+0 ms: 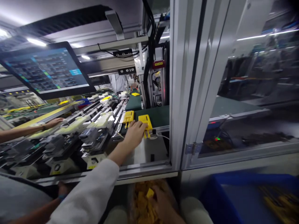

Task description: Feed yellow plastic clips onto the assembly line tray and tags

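Observation:
My left hand [135, 134], in a white sleeve, reaches over the bench with its fingers closed on the near side of a flat yellow plastic case [145, 119]. Prongs stick out from the near end of that case. A similar yellow case [128, 116] lies just to its left. Below the bench edge, my right hand [161, 200] is inside a bag-lined box [133, 202] full of small yellow pieces [143, 207]. Its fingers pinch one small yellow piece [150, 193]. Blur hides the finer shape of that piece.
At left, a co-worker's hand [53, 123] reaches over a row of test fixtures [91, 137]; another hand [62, 189] is lower down. A monitor [49, 70] hangs above. An aluminium post [182, 87] stands right of my left hand. A blue bin [217, 189] sits lower right.

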Tool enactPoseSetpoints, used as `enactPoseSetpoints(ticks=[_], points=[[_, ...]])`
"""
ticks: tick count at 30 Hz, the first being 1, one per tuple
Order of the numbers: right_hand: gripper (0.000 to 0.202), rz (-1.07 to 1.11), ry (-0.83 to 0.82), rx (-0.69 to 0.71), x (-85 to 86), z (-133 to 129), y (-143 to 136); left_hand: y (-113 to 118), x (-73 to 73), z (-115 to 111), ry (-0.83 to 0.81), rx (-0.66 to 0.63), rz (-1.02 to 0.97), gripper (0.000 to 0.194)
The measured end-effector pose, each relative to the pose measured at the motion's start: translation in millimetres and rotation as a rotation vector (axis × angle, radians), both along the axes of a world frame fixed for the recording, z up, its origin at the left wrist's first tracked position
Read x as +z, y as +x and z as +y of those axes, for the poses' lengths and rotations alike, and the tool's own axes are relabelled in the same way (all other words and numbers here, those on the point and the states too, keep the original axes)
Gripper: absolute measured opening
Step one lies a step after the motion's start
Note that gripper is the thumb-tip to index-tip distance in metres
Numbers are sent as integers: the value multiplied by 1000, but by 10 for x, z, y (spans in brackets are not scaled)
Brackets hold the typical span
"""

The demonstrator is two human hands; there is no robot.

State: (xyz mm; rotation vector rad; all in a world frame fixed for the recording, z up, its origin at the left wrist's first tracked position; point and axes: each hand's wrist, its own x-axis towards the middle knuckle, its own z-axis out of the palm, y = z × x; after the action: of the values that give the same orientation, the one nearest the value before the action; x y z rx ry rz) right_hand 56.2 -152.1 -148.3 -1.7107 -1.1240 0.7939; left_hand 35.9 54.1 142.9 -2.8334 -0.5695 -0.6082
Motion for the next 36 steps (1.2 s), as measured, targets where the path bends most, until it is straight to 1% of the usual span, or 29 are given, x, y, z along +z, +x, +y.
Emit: enactPoseSetpoints(ticks=[1, 3, 4, 5, 6, 7, 8, 9, 10, 11, 12, 13, 14, 15, 16, 18, 20, 22, 24, 26, 30, 32, 34, 36], points=[[37, -11, -2, -31, -15, -11, 7, -78, -72, -123, -6, -44, -117, 24], [32, -44, 21, -89, -44, -54, 43, -221, -243, -417, -68, -131, -406, 21], [30, -54, 43, -101, -44, -93, 71, -286, -341, -588, -116, -149, -572, 19], [30, -55, 72, -109, -24, -146, 105, -349, -447, -768, -191, -120, -747, 18], [32, -40, 100, -111, 22, -215, 142, -413, -559, -951, -300, -49, -928, 17], [33, -17, 116, -88, 97, -297, 181, -479, -678, -1129, -467, 51, -1089, 18], [32, -1, 142, -133, 200, -389, 218, -550, -801, -1294, -673, 154, -1214, 20], [33, 20, 157, -172, 329, -484, 252, -628, -932, -1439, -903, 241, -1284, 25], [37, 59, 140, -193, 477, -577, 280, -713, -1067, -1562, -1124, 302, -1293, 30], [39, 86, 115, -252, 638, -662, 300, -803, -1206, -1663, -1302, 331, -1253, 34], [35, 70, 99, -332, 803, -733, 310, -894, -1345, -1745, -1417, 344, -1178, 36], [31, 48, 102, -359, 964, -788, 309, -985, -1476, -1814, -1475, 350, -1085, 38], [29, 22, 129, -339, 1112, -825, 295, -1069, -1592, -1872, -1494, 349, -992, 37], [25, -7, 154, -291, 1243, -844, 271, -1145, -1686, -1925, -1499, 340, -910, 36], [21, -43, 184, -211, 1352, -848, 237, -1210, -1752, -1973, -1504, 325, -841, 35], [15, -105, 236, -16, 1504, -826, 152, -1308, -1795, -2056, -1530, 283, -754, 34], [16, -161, 242, 133, 1577, -784, 66, -1369, -1744, -2115, -1551, 235, -712, 32], [17, -203, 222, 195, 1602, -745, -1, -1411, -1659, -2146, -1562, 205, -696, 31], [17, -216, 208, 220, 1607, -721, -40, -1445, -1593, -2154, -1583, 192, -695, 31], [17, -216, 204, 228, 1611, -713, -56, -1472, -1566, -2150, -1609, 194, -722, 32], [20, -217, 226, 231, 1619, -717, -58, -1500, -1562, -2139, -1629, 215, -753, 34], [22, -196, 228, 211, 1598, -713, -62, -1501, -1549, -2128, -1644, 218, -760, 35], [19, -103, 200, 108, 1545, -701, -76, -1494, -1530, -2107, -1647, 201, -778, 37], [22, 120, 138, -2, 1463, -685, -101, -1475, -1519, -2081, -1625, 182, -782, 37]])
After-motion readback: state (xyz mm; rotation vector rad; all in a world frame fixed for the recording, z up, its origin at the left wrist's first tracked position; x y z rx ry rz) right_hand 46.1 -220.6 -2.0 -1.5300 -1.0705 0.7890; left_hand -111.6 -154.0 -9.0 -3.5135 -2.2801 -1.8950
